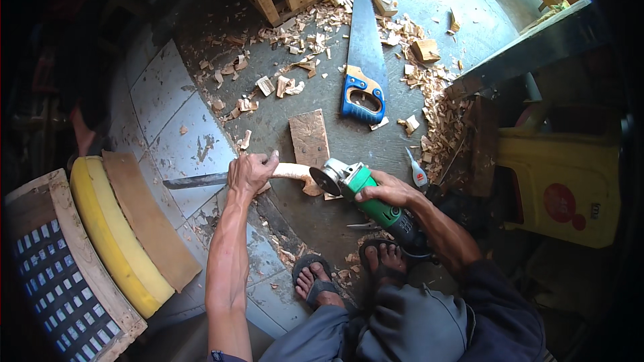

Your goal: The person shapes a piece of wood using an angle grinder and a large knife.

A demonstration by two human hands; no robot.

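Note:
My left hand [249, 173] is closed around the pale, curved wooden handle [293, 170] of a long knife. Its dark blade [194, 182] sticks out to the left, and the bent handle end points right. A green angle grinder [384, 210] is gripped in my right hand [390, 190]. The grinder's disc [326, 177] lies right beside the handle's hooked end; whether they touch I cannot tell. Beneath them is a flat wooden board [309, 137] on the floor.
Beyond the board lies a handsaw [365, 40] with a blue and tan grip, amid wood shavings [295, 40] and a wood block [425, 51]. A small white bottle [416, 170] and yellow jerrycan [570, 174] stand right. A yellow curved piece [111, 228] and slatted crate [67, 221] sit left.

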